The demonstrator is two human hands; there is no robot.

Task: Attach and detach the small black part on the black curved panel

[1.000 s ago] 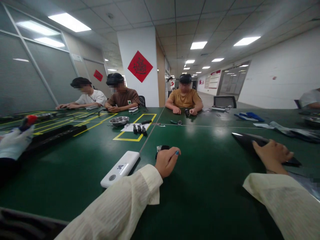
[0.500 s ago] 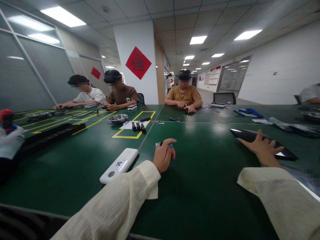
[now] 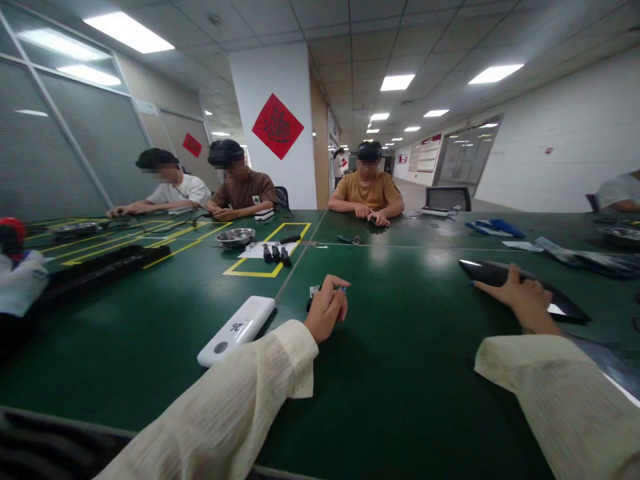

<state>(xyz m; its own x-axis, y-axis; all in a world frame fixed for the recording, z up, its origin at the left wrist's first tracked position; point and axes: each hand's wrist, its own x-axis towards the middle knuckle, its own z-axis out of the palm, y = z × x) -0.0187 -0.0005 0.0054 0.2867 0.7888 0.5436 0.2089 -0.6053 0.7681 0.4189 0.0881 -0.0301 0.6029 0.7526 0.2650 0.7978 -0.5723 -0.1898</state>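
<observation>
My left hand (image 3: 327,310) rests on the green table, index finger stretched out to the right and the other fingers loosely bent. Nothing shows in its grasp. Just behind its knuckles, partly hidden, is a small black item (image 3: 311,302) with a shiny bit on top. A white oblong device (image 3: 237,331) marked 26 lies left of that hand. Over on the right, my right hand (image 3: 527,300) lies on top of a dark glossy flat panel (image 3: 485,272), thumb spread to the left and fingers somewhat bent. A second glossy sheet (image 3: 607,367) shows beside my right sleeve.
Several black small parts (image 3: 277,255) and a metal bowl (image 3: 235,238) are near the yellow tape frame. A long black tray (image 3: 115,263) lies left, beside another person's gloved hand (image 3: 23,280). Blue cloth (image 3: 495,228) and plastic bags (image 3: 575,255) lie right. Co-workers sit opposite.
The fingers of my right hand have bent more on the panel. My left hand has turned slightly, showing more of the small black item behind it.
</observation>
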